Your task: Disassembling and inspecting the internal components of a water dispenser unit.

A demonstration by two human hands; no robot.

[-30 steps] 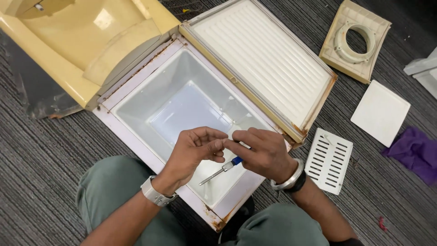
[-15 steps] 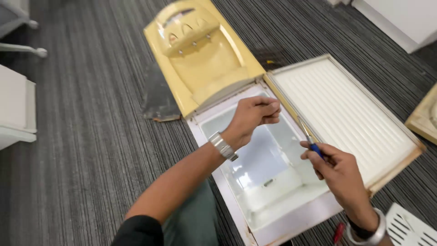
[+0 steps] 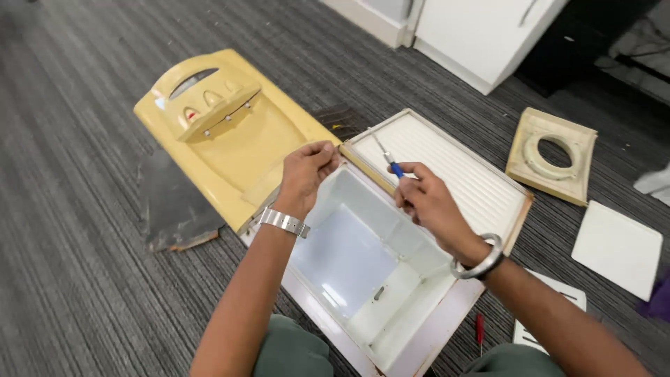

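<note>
Left hand (image 3: 309, 167) closed in a pinch at the far corner of the white compartment (image 3: 363, 258), where its rim meets the yellow front panel (image 3: 230, 146). What the fingertips grip there is too small to make out; possibly a fastener or the hinge end.

Right hand (image 3: 427, 202) clamped on a blue-handled screwdriver (image 3: 388, 159), shaft pointing away from the wrist toward that same corner. The tip lies over the frame of the ribbed white door (image 3: 453, 171), just beside the left fingertips. The two hands sit near each other but apart.

Risks, judged from this layout:
- Tip close to the left fingers; a slip off the screw head would drive it into them.
- A freed small part could drop into the open compartment below both hands, or into the dark carpet (image 3: 84, 230), where it would be hard to find.
- Levering against the door frame could chip the plastic edge.
- Red-handled tool (image 3: 479, 328) lies on the carpet by the right forearm, close to the knee; a shift of the leg could press on it.

Loose panels lie well right of the right hand: square ring piece (image 3: 553, 157), flat white plate (image 3: 618, 248).
</note>
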